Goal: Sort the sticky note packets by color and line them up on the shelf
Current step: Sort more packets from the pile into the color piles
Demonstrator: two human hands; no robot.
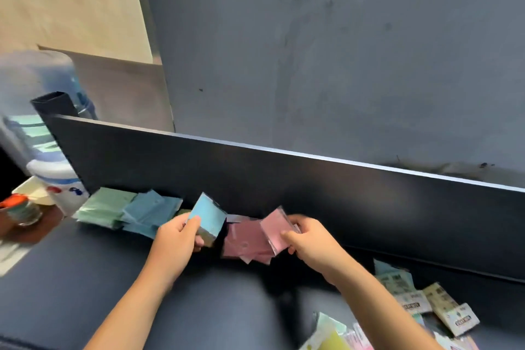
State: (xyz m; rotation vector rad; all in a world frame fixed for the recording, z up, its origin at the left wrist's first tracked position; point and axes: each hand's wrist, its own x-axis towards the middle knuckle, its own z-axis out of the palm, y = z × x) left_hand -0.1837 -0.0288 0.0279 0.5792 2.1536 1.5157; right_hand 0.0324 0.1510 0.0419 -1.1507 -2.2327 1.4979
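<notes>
Blue packet (208,217) in left hand (177,239) grip, held up | pink packet (277,229) pinched in right hand (308,241) | below: pink pile (245,241) | left: blue pile (149,212), green pile (105,206) by dark back board (284,179) | mixed packets (426,307) on counter (85,278), far right.

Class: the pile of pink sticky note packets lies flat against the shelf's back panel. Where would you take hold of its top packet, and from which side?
Probably by the near edge of the pink pile, coming from the front: the packets lie flat and overlapping, and the back panel blocks the far side.
</notes>
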